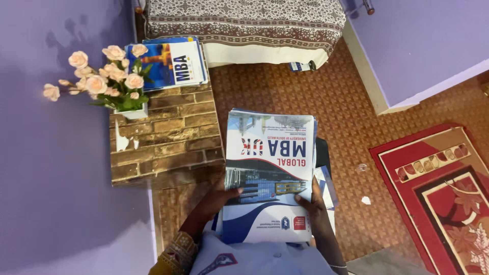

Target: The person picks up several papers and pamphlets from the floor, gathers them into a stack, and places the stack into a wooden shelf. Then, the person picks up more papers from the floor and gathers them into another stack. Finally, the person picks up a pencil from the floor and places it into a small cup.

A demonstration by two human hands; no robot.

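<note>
Both wrists run off the bottom edge, and the fingers under the stack of brochures (269, 175) are hidden, so its count cannot be made out; only layered edges show. Two hands: the left hand (218, 199) clamps the stack's left edge, thumb on the cover, and the right hand (317, 209) grips its right edge. The top cover is white and blue with a building photograph. A second stack of booklets (170, 62) lies at the far edge of the brick-patterned stand (168, 140), beside one pot of pale roses (104, 79)

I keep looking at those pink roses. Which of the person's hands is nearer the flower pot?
The left hand. It grips the brochure stack on the side toward the flower pot; the right hand grips the stack's far edge.
</note>
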